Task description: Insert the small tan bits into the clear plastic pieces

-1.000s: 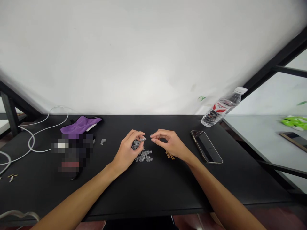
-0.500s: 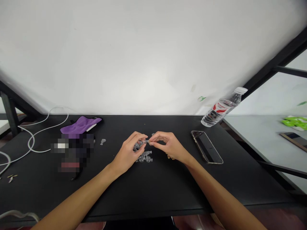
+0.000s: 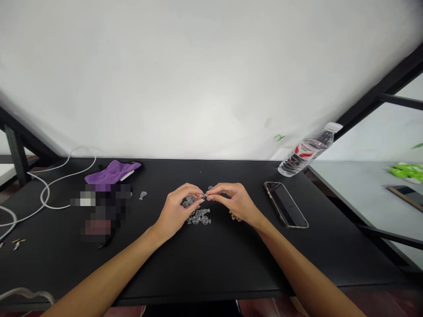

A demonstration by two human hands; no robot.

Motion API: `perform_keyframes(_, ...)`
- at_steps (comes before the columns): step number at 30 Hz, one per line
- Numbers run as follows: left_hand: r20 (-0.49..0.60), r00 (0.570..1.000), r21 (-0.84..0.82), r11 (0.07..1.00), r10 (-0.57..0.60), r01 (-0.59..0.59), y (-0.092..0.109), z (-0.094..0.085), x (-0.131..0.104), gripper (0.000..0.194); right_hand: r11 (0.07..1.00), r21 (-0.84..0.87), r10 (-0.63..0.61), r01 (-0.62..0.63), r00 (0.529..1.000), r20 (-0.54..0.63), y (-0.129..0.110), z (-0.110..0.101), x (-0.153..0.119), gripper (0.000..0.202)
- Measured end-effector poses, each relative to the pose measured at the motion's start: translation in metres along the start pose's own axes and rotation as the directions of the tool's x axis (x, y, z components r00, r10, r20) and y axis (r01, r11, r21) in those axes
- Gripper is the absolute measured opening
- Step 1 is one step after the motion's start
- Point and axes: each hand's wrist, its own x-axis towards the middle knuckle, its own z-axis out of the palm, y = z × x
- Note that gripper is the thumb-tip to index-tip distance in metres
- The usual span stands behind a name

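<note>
Between the fingertips of both hands is a small clear glass bottle [image 3: 204,195], mostly covered by the fingers. My left hand [image 3: 180,207] pinches its left end. My right hand [image 3: 233,200] is closed on a tiny cork-coloured piece [image 3: 208,195] at the bottle's right end. Several small clear bottles [image 3: 200,216] lie in a pile on the black table [image 3: 198,264], below and behind my left fingers. Several small corks [image 3: 235,216] lie under my right hand. One clear bottle [image 3: 142,195] lies apart, left of my hands.
A phone [image 3: 286,204] lies to the right, with a water bottle [image 3: 309,152] behind it. At the left are a purple cloth [image 3: 112,171], a blurred-out dark object [image 3: 102,215] and a white cable [image 3: 44,189]. A white wall [image 3: 198,79] stands behind the table.
Both hands have drawn slightly closer together at the fingertips, and less of the held bottle shows. The view has shifted slightly.
</note>
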Motion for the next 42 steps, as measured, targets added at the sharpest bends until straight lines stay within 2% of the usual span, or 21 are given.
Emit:
perform_keyframes(4,-0.044,0.998,-0.059,0.997,-0.046,0.043,-0.003,0.001,0.000,0.009,1.000,0.013,-0.008,0.008,1.000,-0.007,-0.002,0.000,0.000,0.016)
perform_keyframes(9,-0.067,0.998,-0.075,0.997,-0.020,0.015,-0.007,0.003,-0.002,0.006,0.996,0.077,0.036,-0.036,0.999,-0.003,-0.002,0.003,0.000,0.017)
perform_keyframes(14,-0.056,0.998,-0.035,0.999,0.001,-0.003,-0.007,0.003,-0.004,0.005,0.970,0.207,0.130,-0.130,0.991,0.014,0.002,0.007,0.001,0.019)
perform_keyframes(28,-0.043,0.994,0.083,0.991,0.105,-0.101,-0.009,0.003,-0.003,0.009,0.959,0.218,0.175,-0.181,0.983,0.046,0.002,0.013,0.001,0.022)
perform_keyframes(31,-0.021,0.994,0.080,0.991,0.109,-0.107,-0.006,0.003,-0.003,0.011,0.971,0.172,0.155,-0.164,0.986,0.062,-0.002,0.008,0.001,0.020)
perform_keyframes(34,0.003,0.997,0.104,0.991,0.081,-0.080,-0.003,0.001,-0.002,0.023,0.988,0.106,0.105,-0.109,0.994,0.044,-0.004,-0.002,0.001,0.020)
perform_keyframes(36,0.016,0.999,0.159,0.986,0.035,-0.038,-0.004,-0.001,-0.002,0.027,0.995,0.055,0.081,-0.081,0.997,0.000,-0.002,-0.011,0.002,0.021)
perform_keyframes(39,0.056,0.997,0.259,0.965,-0.047,0.031,-0.009,-0.003,-0.002,0.023,0.994,-0.082,0.066,-0.070,0.996,-0.055,0.004,-0.025,0.004,0.021)
perform_keyframes(42,0.097,0.991,0.347,0.936,-0.096,0.057,-0.014,-0.003,-0.003,0.023,0.973,-0.221,0.050,-0.061,0.997,-0.056,0.010,-0.032,0.006,0.019)
